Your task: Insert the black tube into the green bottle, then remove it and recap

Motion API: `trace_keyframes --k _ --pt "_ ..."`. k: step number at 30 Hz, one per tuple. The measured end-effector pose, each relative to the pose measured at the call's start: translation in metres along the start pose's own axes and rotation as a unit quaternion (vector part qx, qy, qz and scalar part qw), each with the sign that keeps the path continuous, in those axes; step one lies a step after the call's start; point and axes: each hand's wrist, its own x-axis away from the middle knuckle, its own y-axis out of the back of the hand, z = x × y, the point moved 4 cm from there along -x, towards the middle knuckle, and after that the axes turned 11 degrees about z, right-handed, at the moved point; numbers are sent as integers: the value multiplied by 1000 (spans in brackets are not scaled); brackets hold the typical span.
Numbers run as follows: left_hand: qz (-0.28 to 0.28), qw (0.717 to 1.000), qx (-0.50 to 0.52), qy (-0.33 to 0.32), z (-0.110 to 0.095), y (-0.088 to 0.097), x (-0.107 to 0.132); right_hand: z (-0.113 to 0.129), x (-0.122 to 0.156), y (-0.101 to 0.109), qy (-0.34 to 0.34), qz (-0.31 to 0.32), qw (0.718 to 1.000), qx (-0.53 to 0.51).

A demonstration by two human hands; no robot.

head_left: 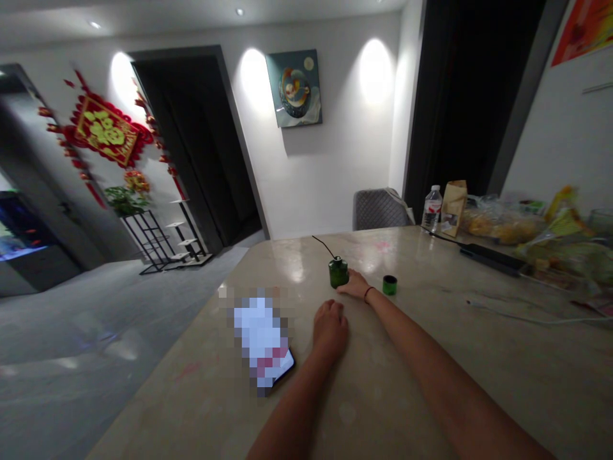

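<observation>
1 stick (327, 246) already in the bottle (338, 275); cup (389, 289) apart, untouched.
The right hand (355, 285) touches the bottle, grip unclear; the left hand (330, 326) is loosely clenched on the tabletop (373, 377).

The right hand (355, 285) touches the green bottle (338, 275); the left hand (330, 327) rests on the table (373, 396).

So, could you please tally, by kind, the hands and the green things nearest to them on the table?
Hands: 2, the left hand and the right hand
Green bottle: 1
Short green cylinder: 1
Total: 4
</observation>
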Motion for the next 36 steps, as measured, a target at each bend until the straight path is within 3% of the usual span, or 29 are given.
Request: trace_keyframes --k 14,20,25,36 --pt "12 1000 -2 10 -2 3 0 -1 1 0 -11 3 1000 12" --pt "4 1000 -3 3 -1 1 0 -3 -1 0 3 47 999 -25" --pt "9 1000 -3 3 -1 1 0 -6 -1 0 -22 20 999 -27" --pt "15 1000 -6 2 -1 2 0 -8 0 -1 -17 48 998 -34"
